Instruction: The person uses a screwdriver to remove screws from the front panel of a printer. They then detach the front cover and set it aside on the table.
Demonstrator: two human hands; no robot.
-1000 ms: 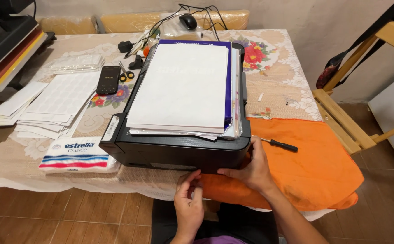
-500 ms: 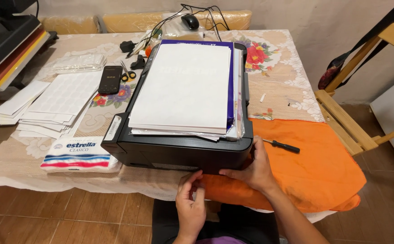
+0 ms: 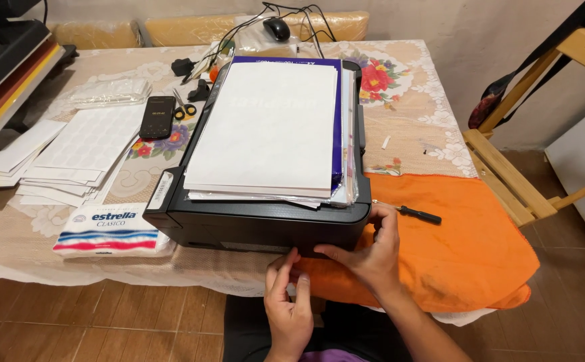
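Under printer (image 3: 259, 228), left hand (image 3: 291, 308) unmoved, right hand (image 3: 369, 255) unmoved

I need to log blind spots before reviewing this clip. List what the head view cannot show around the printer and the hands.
- Printer lid and top: hidden under the paper stack.
- Printer's lower front: covered by the left hand and right hand; what the fingertips touch is unclear.
- Orange cloth: its part under the printer is hidden.
- Heat press: cut off by the left edge.
- Small white item on the tablecloth: too small to identify.
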